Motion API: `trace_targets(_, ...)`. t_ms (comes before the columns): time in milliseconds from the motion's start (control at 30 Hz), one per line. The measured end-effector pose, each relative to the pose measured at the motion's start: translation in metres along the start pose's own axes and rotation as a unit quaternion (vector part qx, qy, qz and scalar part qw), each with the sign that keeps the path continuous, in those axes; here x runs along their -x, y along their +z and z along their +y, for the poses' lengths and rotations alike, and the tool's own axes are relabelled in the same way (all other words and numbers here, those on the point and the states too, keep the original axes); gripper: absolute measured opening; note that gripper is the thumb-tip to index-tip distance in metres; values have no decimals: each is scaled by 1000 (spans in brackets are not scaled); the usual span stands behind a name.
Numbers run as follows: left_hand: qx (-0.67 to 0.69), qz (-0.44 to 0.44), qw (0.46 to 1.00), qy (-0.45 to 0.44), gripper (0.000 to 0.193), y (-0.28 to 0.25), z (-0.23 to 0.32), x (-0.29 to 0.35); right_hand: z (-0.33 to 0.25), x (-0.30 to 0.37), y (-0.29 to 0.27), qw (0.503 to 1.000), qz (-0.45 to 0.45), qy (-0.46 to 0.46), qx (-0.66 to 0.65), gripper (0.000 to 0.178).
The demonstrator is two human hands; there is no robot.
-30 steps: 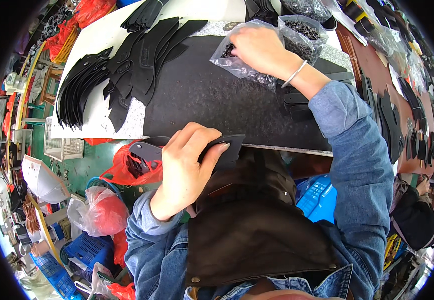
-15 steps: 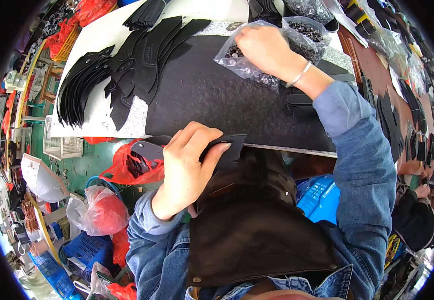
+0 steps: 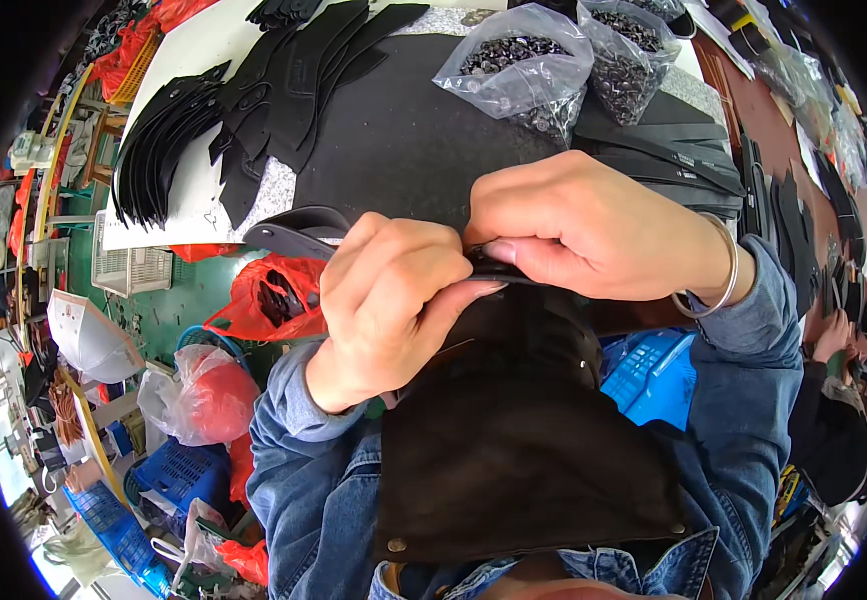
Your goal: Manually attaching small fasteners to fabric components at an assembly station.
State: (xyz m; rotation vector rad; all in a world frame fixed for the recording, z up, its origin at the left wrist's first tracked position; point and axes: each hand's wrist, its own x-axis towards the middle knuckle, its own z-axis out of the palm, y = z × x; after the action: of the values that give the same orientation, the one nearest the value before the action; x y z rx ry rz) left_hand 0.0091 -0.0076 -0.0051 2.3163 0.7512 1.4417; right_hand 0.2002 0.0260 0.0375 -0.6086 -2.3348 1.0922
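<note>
My left hand (image 3: 389, 305) is closed around a curved black strap (image 3: 299, 240) of leather-like material, held just off the table's near edge. Its rounded end with a small hole sticks out to the left. My right hand (image 3: 599, 225) pinches the strap's other end, thumb pressed beside the left fingertips. Whether a small part sits within that pinch is hidden. Beyond the right hand stands an open clear plastic bag (image 3: 519, 75) of small dark, shiny metal pieces, with a second such bag (image 3: 629, 70) to its right.
A black mat (image 3: 404, 120) covers the table's middle. Stacks of black cut pieces (image 3: 169, 150) fan out at left, and more black straps (image 3: 664, 160) lie at right. A red plastic bag (image 3: 264, 300) and a blue basket (image 3: 649, 370) are below table level. Another person (image 3: 839, 430) is at far right.
My right hand has come out of the bag of small metal pieces and moved toward me, meeting my left hand at the strap. The left hand keeps its grip on the strap.
</note>
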Motion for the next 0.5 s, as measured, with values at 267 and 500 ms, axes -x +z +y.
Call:
trace_targets(267,-12,4,1000,-17,35,-4,6,2,-3,7,9,990,76,19,114,10)
trace_targets(500,7,-5,1000,-29,33,-3,7,-1,-5,10,12,991,74,0,115,10)
